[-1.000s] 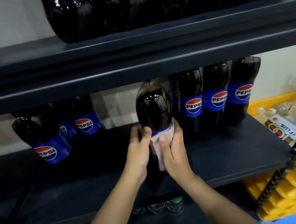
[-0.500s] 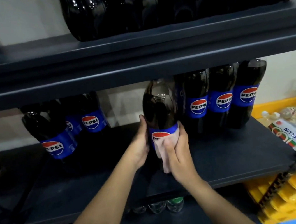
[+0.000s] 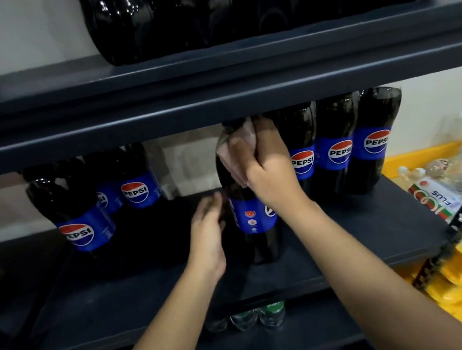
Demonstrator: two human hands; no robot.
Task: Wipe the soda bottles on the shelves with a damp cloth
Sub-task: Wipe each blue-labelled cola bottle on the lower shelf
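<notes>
2 hands on 1 PEPSI bottle: right hand fingers clutch cloth, left hand fingers relaxed.

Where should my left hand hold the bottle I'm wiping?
Probably round the labelled waist of the bottle, coming from its left, where the left hand is. It stands upright, and the right hand with the cloth covers the shoulder.
</notes>
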